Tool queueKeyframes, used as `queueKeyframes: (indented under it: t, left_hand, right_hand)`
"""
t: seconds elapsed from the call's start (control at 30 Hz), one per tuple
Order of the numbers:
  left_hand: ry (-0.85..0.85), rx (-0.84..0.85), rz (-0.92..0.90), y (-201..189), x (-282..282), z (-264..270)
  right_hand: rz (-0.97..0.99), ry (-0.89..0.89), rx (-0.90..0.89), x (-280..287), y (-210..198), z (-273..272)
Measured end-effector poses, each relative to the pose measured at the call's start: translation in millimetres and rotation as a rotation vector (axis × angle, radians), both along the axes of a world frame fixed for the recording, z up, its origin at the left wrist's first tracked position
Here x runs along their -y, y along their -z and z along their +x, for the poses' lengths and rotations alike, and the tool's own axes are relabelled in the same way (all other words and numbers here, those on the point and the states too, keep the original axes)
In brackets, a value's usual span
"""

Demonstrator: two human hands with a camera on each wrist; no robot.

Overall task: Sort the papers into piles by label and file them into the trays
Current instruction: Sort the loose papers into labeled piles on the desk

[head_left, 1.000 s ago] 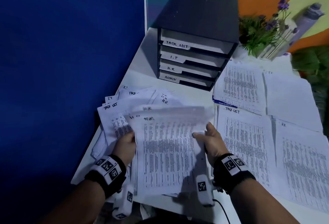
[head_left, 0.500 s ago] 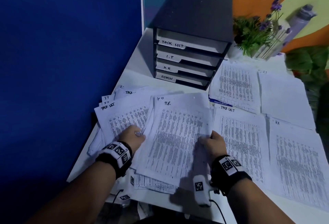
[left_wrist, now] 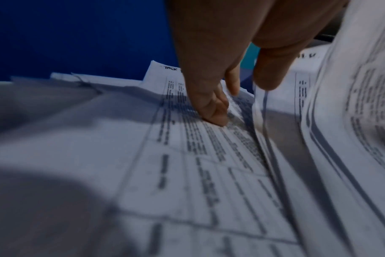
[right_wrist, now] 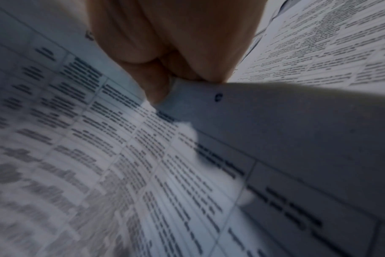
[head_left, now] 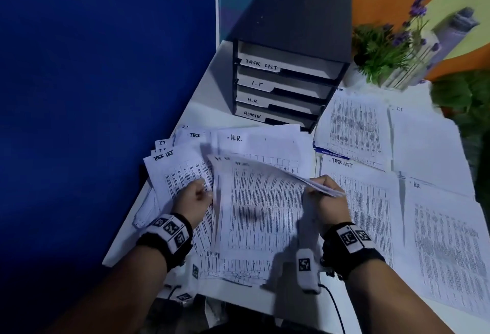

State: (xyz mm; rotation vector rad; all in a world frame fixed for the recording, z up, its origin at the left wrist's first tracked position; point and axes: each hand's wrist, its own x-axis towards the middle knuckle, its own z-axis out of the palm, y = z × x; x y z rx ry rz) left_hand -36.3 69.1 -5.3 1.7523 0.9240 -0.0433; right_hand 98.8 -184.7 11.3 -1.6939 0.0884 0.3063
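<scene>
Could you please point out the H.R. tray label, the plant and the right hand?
H.R. tray label (head_left: pixel 252 100): head view, on the lettering.
Plant (head_left: pixel 381 49): head view, green leaves.
Right hand (head_left: pixel 328 198): head view, its back.

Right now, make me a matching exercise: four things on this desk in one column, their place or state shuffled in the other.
1 right hand
2 plant
3 Admin tray
4 Task List tray

a top of the rack
b pinching a lifted sheet
c right of the rack
d bottom of the rack

Pairs: 1-b, 2-c, 3-d, 4-a
</scene>
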Motion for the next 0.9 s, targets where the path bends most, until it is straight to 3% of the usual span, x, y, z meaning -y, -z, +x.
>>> queueKeyframes:
  t: [0.13, 0.27, 0.47, 0.6, 0.73, 0.9]
  left_hand:
    - [0.032, 0.07, -0.152, -9.0, 12.1, 16.8]
    - [-0.095, 0.112, -0.141, 3.3, 10.4, 9.4]
    - [-0.208, 0.079, -0.031, 17.6, -5.7, -14.0]
    - [-0.126, 0.093, 0.046, 22.5, -9.5, -21.9]
    - [-0.034, 0.02, 0.114, 22.8, -13.2, -22.7]
    - [-0.117, -0.006, -0.014, 26.4, -13.9, -15.2]
  right_hand:
    - [0.054, -0.023, -0.124, 2.7, 6.5, -2.9]
    - [0.094, -0.027, -0.209, 4.9, 11.7, -3.5]
    - [-0.172, 0.024, -0.236, 12.9, 33.7, 1.2]
    - [-0.23, -0.001, -0.224, 13.5, 40.7, -2.2]
    - [-0.157, 0.037, -0.363, 12.8, 35.0, -4.1]
    - [-0.024, 0.007, -0.461, 6.9, 29.3, -5.9]
